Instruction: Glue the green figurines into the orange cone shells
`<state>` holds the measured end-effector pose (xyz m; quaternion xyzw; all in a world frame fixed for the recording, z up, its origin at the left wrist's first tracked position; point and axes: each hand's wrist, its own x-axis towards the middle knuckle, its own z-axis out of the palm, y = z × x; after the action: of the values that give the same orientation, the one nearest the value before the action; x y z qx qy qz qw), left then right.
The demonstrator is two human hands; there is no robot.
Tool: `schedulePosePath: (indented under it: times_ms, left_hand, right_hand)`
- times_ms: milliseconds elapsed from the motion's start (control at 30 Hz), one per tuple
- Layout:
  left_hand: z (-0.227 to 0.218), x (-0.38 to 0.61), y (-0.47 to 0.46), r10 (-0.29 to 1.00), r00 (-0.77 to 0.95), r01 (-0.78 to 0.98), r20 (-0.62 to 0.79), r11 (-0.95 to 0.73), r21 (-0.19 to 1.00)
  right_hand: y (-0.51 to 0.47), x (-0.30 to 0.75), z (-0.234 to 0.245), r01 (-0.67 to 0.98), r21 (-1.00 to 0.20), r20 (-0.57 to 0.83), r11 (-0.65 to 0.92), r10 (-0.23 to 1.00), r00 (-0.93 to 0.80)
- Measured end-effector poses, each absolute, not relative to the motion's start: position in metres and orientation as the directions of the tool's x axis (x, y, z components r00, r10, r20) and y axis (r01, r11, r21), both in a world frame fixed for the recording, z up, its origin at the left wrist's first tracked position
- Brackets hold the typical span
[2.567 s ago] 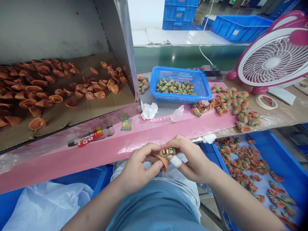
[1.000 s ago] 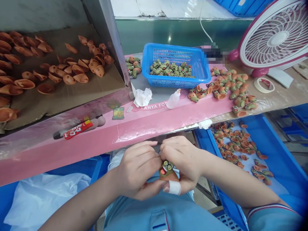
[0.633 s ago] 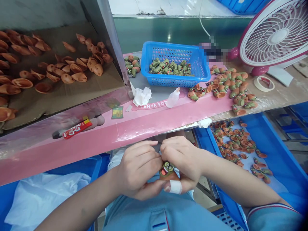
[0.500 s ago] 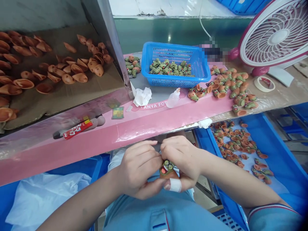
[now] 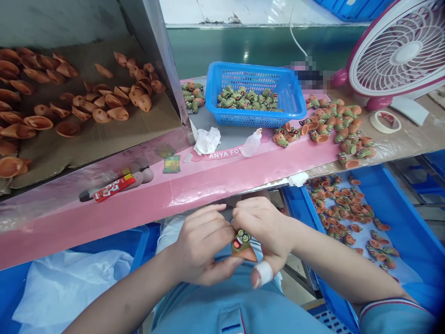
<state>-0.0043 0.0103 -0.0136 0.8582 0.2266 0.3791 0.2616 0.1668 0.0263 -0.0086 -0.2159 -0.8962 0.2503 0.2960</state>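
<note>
Over my lap, a small figurine (image 5: 242,246) is held between both hands; it has a green face with round yellow eyes, a red open mouth and an orange, shoe-like lower part. My left hand (image 5: 206,243) is closed on its left side, thumb at the lower edge. Curled fingers of my right hand (image 5: 264,227) press against its top right, while the right thumb, wrapped in white tape, stands away from it. The fingertips behind the figurine are hidden.
A blue basket (image 5: 255,118) holds green pieces. Orange shoe-shaped pieces (image 5: 100,104) lie in a cardboard-lined box at left. Finished-looking figurines (image 5: 333,120) are heaped near the fan (image 5: 405,53); more lie in a blue tray (image 5: 410,232). A squeeze bottle (image 5: 251,144) and glue tube (image 5: 114,187) rest on the table.
My right thumb has lifted off the figurine's lower edge and swung down and to the right, uncovering more of its orange part. The left hand stays nearly still.
</note>
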Motion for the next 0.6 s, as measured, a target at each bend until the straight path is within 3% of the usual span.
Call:
schedulePosePath:
  times_ms: [200, 367, 467, 600]
  left_hand:
    - [-0.015, -0.009, 0.013, 0.654, 0.651, 0.14, 0.386, -0.603, 0.785]
    - [-0.018, -0.017, 0.014, 0.802, 0.577, 0.071, 0.153, -0.236, 0.969]
    - [-0.021, -0.015, 0.011, 0.862, 0.506, -0.046, 0.023, 0.0, 0.999]
    - [-0.025, -0.003, 0.007, 0.931, 0.356, -0.125, -0.076, 0.129, 0.984]
  right_hand:
    - [0.029, 0.172, -0.006, 0.258, -0.645, 0.311, 0.719, 0.556, -0.771]
    - [0.027, 0.171, -0.009, 0.312, -0.626, 0.458, 0.715, 0.661, -0.595]
    - [0.024, 0.165, -0.014, 0.339, -0.617, 0.526, 0.71, 0.693, -0.493]
    - [0.019, 0.156, -0.017, 0.417, -0.558, 0.534, 0.718, 0.695, -0.482]
